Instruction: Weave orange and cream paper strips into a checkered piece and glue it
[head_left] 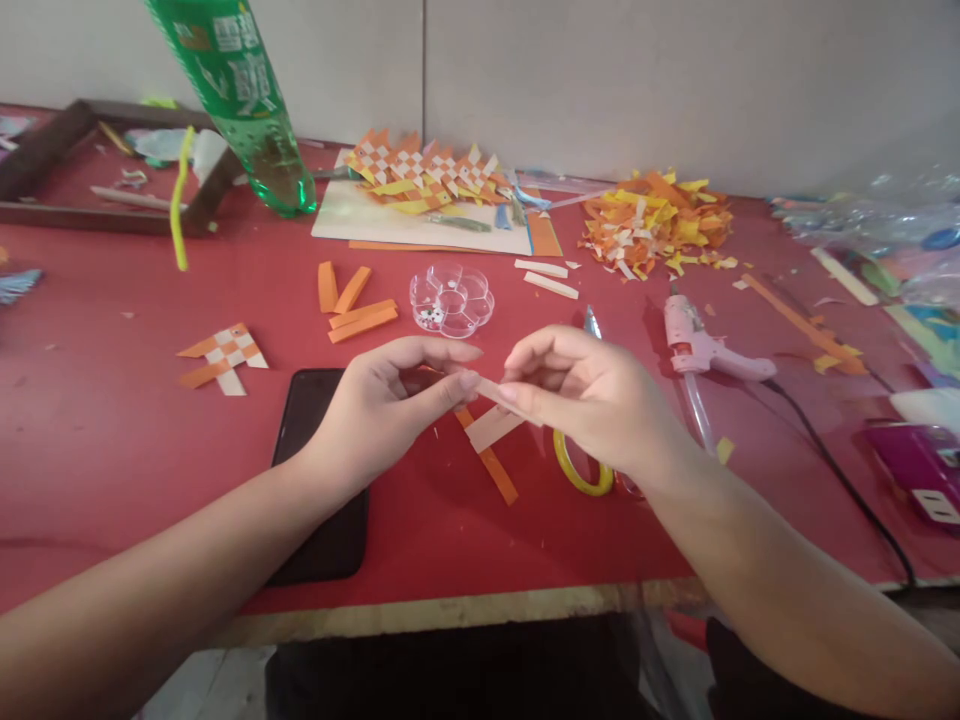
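Between my two hands is a narrow white paper strip (491, 391), pinched at one end by my left hand (401, 385) and farther along by my right hand (581, 390). Both hands hover over the red table, fingers curled and thumbs on the strip. Beneath them lie a crossed orange paper strip (498, 474) and a white strip (493, 428), partly covered by my fingers. Scissors with yellow handles (583, 478) rest under my right hand, mostly hidden. A black phone (322, 540) lies below my left wrist. To the left sits a woven orange-and-white paper fish (229, 355).
A clear flower-shaped palette (452, 300) stands beyond my hands, beside folded orange strips (363, 318). A pink glue gun (709, 350) with a cord lies right. Farther back are a green bottle (247, 110), stacked paper fish (431, 170) and a heap of paper scraps (656, 222).
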